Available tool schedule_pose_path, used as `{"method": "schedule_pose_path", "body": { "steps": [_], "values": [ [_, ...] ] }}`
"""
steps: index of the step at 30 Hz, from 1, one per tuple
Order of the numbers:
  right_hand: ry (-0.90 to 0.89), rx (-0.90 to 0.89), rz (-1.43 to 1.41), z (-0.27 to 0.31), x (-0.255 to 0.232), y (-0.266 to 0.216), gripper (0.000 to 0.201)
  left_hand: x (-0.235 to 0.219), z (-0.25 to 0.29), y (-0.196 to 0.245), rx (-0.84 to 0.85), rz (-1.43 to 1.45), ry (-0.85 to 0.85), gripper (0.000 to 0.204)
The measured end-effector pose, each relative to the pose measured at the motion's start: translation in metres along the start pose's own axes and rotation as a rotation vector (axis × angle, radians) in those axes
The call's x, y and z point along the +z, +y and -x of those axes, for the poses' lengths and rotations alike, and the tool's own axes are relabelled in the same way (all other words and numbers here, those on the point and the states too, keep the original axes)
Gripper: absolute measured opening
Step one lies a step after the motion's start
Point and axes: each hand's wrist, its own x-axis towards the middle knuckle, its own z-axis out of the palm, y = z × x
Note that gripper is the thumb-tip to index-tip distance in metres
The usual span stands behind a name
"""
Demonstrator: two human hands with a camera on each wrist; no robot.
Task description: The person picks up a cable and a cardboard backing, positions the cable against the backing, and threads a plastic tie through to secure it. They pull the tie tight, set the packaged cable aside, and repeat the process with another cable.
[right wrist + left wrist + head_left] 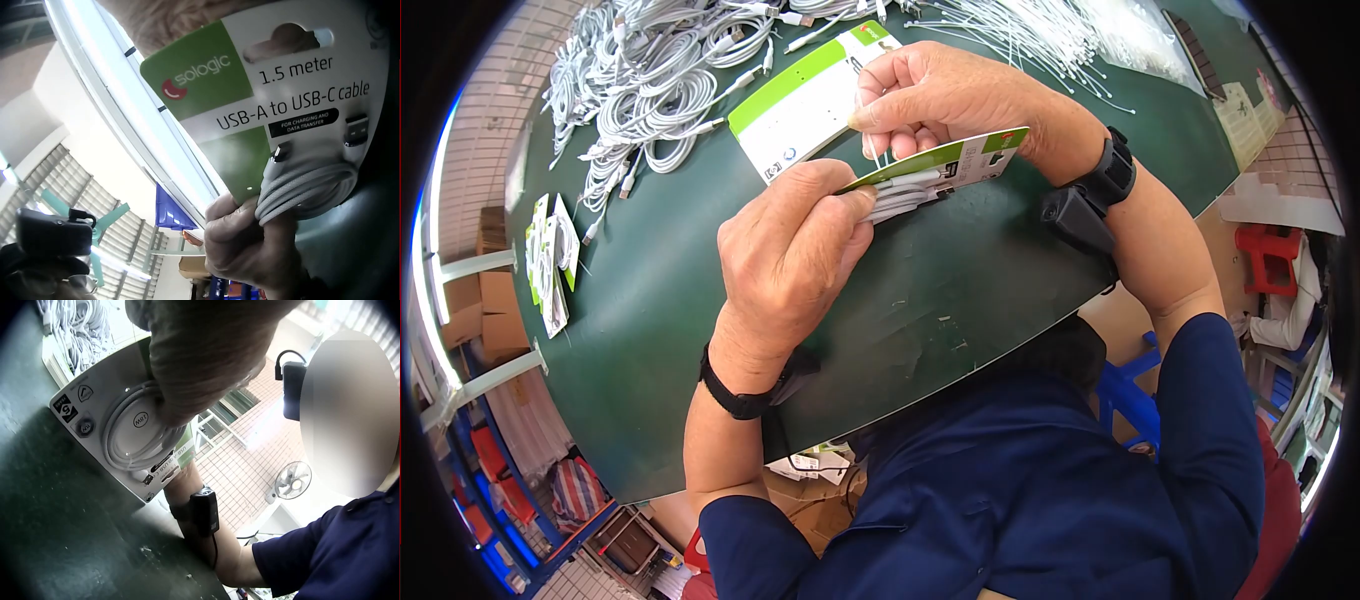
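My left hand [785, 245] grips a green and white cable package card [972, 165], its thumb pressed over a coiled grey-white USB cable [897, 202] on the card's front. Print on the card [294, 94] in the right wrist view reads USB-A to USB-C cable, 1.5 meter. Both metal plugs show beside the coil there. Behind the card's upper edge, my right hand [965, 95] pinches a thin white cable tie [878, 150] between thumb and fingers. In the left wrist view, loops of cable [112, 434] stand against the card around a printed 18W mark.
A stack of flat cards [790, 120] lies just behind the hands. Coiled cables [665, 100] heap at the back left, and loose white cable ties [1020, 35] spread at the back right. Several carded cables [550, 260] sit at the left edge of the green table [640, 380].
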Motion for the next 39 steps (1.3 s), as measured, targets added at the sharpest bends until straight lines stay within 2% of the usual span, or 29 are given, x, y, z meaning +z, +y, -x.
{"method": "schedule_pose_path", "body": {
  "steps": [6, 12, 15, 18, 21, 22, 25, 28, 31, 34, 37, 39],
  "values": [
    [-0.066, -0.024, 0.187, -0.006, -0.006, 0.008, 0.015, -0.001, -0.001, 0.000, -0.002, 0.022, -0.011, 0.028],
    [-0.174, -0.099, 0.181, -0.007, -0.012, 0.011, 0.014, -0.003, -0.002, 0.001, 0.012, -0.001, -0.026, 0.027],
    [-0.030, -0.016, -0.163, -0.002, -0.001, 0.007, 0.022, -0.004, -0.004, 0.001, 0.018, -0.017, -0.045, 0.027],
    [-0.080, -0.028, -0.151, -0.001, -0.003, 0.005, 0.021, -0.006, -0.006, 0.000, 0.023, -0.024, -0.061, 0.027],
    [-0.222, -0.069, 0.149, -0.005, -0.012, 0.009, 0.014, -0.005, -0.006, -0.001, 0.039, -0.022, -0.060, 0.027],
    [-0.218, -0.084, 0.179, -0.006, -0.011, 0.010, 0.015, -0.006, -0.006, 0.000, 0.040, -0.024, -0.066, 0.027],
    [-0.214, -0.209, 0.124, -0.005, -0.006, 0.010, 0.014, -0.006, -0.005, 0.000, 0.047, -0.026, -0.072, 0.027],
    [-0.176, -0.012, -0.045, 0.001, -0.005, -0.001, 0.015, -0.005, -0.005, 0.000, 0.054, -0.033, -0.071, 0.027],
    [-0.227, -0.012, -0.228, -0.002, -0.012, 0.006, 0.020, -0.004, -0.004, 0.000, 0.050, -0.031, -0.066, 0.027],
    [-0.262, -0.052, 0.047, -0.001, -0.014, 0.005, 0.021, -0.003, -0.004, -0.002, 0.078, -0.004, -0.042, 0.026],
    [-0.248, -0.073, 0.118, 0.004, -0.009, 0.001, 0.023, 0.000, -0.004, -0.003, 0.109, -0.002, -0.007, 0.019],
    [-0.220, -0.068, 0.055, 0.002, -0.007, 0.000, 0.022, 0.001, -0.004, -0.002, 0.107, -0.010, 0.000, 0.017]
  ]
}}
